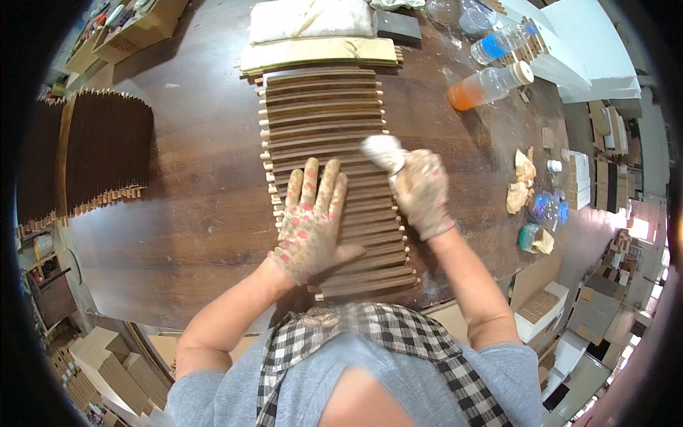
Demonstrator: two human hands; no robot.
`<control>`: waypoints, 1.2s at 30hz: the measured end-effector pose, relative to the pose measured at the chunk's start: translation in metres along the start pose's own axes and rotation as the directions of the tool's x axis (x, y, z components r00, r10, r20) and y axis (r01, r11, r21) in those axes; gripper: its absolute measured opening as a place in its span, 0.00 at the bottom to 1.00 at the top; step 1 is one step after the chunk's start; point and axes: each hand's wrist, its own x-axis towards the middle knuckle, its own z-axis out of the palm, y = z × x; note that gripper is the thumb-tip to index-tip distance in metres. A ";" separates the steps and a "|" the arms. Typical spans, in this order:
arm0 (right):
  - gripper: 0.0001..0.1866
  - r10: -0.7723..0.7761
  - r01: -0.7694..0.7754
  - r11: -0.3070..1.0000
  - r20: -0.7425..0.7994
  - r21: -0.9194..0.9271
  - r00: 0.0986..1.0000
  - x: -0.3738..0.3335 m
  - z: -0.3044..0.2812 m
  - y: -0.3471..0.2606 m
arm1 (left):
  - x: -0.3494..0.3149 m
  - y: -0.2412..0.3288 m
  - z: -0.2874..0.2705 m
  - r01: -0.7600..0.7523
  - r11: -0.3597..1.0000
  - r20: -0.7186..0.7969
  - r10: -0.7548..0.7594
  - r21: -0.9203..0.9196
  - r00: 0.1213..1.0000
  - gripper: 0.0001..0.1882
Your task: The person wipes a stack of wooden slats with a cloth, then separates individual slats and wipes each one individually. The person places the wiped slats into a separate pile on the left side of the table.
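A row of dark brown wooden slats [324, 107] with pale round pegs at their ends lies side by side down the middle of the table. My left hand [311, 224], in a patterned work glove, rests flat across the slats with its fingers stretched out. In the matching glove, my right hand [425, 192] is closed round a white cloth wad [384, 152] at the slats' right edge. That hand is somewhat smeared by motion. Whether the wad touches the wood, I cannot tell.
Dark peg-ended slats [107, 149] are stacked at the left. Beyond the row lie a pale board [320, 54] and a white pad [311, 21]. A bottle of orange liquid [473, 92], a blue-labelled bottle [498, 44] and crumpled cloths [523, 178] stand or lie at the right. A cardboard box [142, 32] sits far left.
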 end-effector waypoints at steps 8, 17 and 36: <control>0.31 0.308 -0.768 0.452 0.728 0.454 0.612 -0.088 -0.120 0.028 | -0.062 0.026 0.003 -0.139 0.988 -0.031 0.137 -0.065 0.990 0.65; 0.22 0.245 -0.387 0.894 0.477 0.226 0.844 -0.148 -0.076 -0.061 | -0.087 0.045 0.034 -0.004 0.995 -0.011 0.005 0.104 1.000 0.59; 0.22 -0.099 0.103 0.985 0.041 -0.141 0.994 -0.081 -0.027 -0.102 | -0.066 0.046 0.031 0.035 0.996 0.006 -0.036 0.078 0.999 0.65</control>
